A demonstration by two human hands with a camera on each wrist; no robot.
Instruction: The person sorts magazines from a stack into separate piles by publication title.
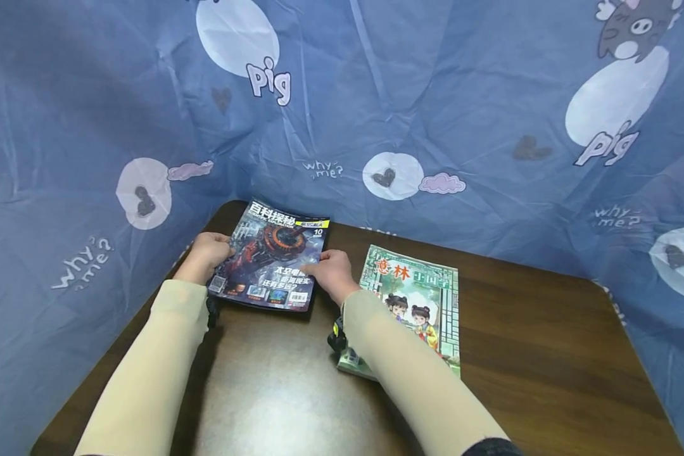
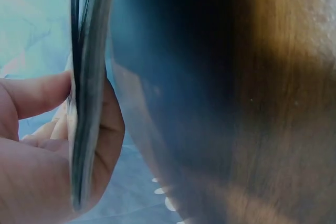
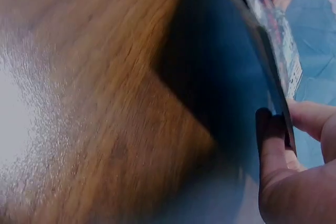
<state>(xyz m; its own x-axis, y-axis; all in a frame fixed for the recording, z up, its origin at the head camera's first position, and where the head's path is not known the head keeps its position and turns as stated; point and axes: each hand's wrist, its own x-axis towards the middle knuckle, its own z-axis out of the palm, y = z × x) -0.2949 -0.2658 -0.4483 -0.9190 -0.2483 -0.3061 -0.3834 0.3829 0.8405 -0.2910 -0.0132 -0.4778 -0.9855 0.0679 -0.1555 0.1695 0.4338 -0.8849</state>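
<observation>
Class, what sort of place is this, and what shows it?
Probably an indoor corner screened off for tabletop work: blue cartoon-print fabric hangs behind a wooden table, where a dark-covered magazine is being handled.

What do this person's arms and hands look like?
The left hand and right hand are bare. Plain cream sleeves reach the wrists. A black device with a yellow mark shows at the right wrist, a black piece at the left. Dark material edges the right sleeve's upper end.

The held magazine (image 1: 268,256) seems glossy paper, the table (image 1: 547,342) shiny wood.
</observation>
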